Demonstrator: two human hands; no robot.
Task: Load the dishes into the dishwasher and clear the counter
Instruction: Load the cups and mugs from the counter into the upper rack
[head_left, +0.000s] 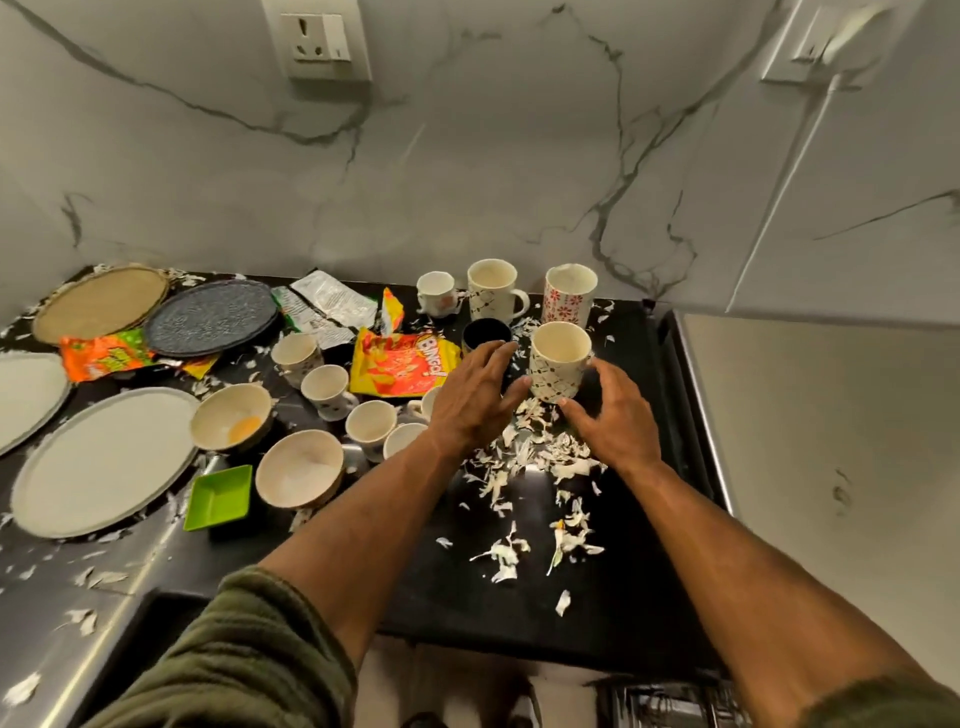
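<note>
Head view puts both my hands over the black stone tabletop (597, 597). My left hand (475, 397) hovers with its grip spread, thumb tip touching the tall cream mug with a dark dotted pattern (558, 361). My right hand (613, 415) is on the mug's other side, grip loosely spread, a fingertip at its base; neither grip closes round it. Readable writing: "Bingo!" on the yellow-orange snack packet (402, 364). Print on the orange-green wrapper (106, 356) and the silver wrapper (332, 301) is too small to read. I count three pale grey plates, one blue patterned plate (210, 317), one woven round mat (98, 301), two cream bowls, one green square dish (221, 496), and white scraps (530, 457) scattered about.
</note>
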